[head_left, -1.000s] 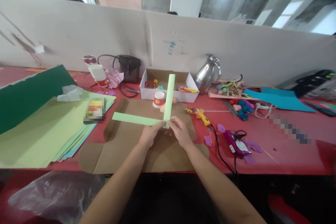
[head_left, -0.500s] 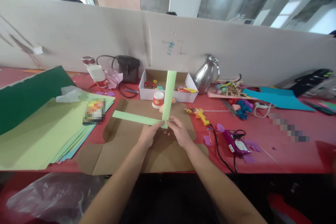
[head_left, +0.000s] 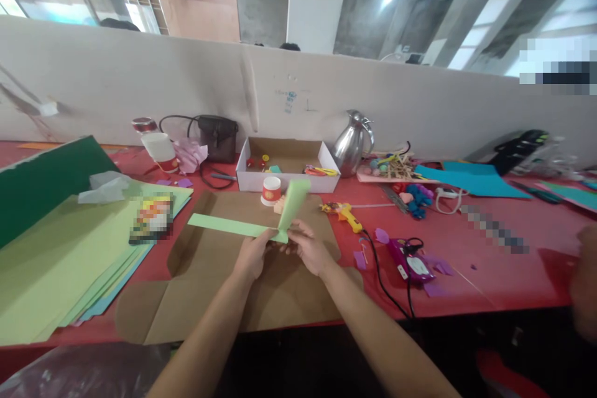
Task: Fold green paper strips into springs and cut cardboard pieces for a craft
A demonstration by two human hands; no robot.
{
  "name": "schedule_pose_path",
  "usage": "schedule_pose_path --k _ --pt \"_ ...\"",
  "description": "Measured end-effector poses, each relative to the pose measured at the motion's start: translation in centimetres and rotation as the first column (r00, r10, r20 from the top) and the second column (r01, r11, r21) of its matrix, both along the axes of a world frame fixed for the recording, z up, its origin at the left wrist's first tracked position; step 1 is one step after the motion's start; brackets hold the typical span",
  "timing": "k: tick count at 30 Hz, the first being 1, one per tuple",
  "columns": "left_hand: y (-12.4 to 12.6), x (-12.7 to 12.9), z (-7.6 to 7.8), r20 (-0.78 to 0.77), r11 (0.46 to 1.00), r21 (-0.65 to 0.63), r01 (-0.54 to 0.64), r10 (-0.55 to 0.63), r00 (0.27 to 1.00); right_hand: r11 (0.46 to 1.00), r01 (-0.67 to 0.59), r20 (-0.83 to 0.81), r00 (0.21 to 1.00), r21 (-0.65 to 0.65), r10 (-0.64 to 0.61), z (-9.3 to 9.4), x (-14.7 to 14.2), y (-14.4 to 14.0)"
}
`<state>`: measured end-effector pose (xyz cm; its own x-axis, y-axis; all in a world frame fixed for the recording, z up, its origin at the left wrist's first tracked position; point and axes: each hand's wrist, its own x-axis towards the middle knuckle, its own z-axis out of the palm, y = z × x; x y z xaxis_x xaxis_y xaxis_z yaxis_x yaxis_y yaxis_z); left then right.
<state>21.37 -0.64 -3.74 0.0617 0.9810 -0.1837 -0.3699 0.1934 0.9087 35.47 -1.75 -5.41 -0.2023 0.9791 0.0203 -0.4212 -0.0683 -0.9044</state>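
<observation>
Left hand [head_left: 252, 255] and right hand [head_left: 305, 249] pinch crossed corner of two light-green paper strips [head_left: 261, 224], fingertips pressed together to keep overlap square. Strips held just above flattened cardboard sheet [head_left: 209, 286]; one lies leftward, other tilts up toward white box [head_left: 284, 165].

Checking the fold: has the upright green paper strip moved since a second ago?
Yes. The upright strip has tipped toward the person; its top now ends below the white box front wall, not above it.
</observation>
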Motion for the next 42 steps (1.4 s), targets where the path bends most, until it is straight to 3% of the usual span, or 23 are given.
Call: schedule_pose_path --k 8,20,29,36,42 --pt "-0.4 0.0 -0.1 0.001 1.000 -0.025 -0.003 0.003 1.000 1.000 0.019 0.005 1.000 0.015 -0.019 0.5 0.0 -0.3" --pt "0.3 -0.3 -1.1 -0.016 0.997 -0.073 0.005 -0.006 1.000 0.982 0.108 0.187 0.973 0.156 -0.137 0.6 0.0 -0.5" --pt "-0.3 -0.3 -1.0 -0.082 1.000 0.026 -0.017 0.019 0.996 0.979 0.106 0.276 0.949 0.174 -0.152 0.2 0.3 -0.5" --pt "-0.3 -0.5 -0.9 -0.115 0.989 0.074 0.131 -0.122 0.986 0.973 0.161 0.317 0.926 0.165 -0.207 -0.2 0.5 -0.3" --pt "-0.5 -0.5 -0.9 -0.173 0.984 0.098 0.148 -0.130 0.976 0.966 0.189 0.368 0.898 0.176 -0.243 0.3 1.0 -0.4"
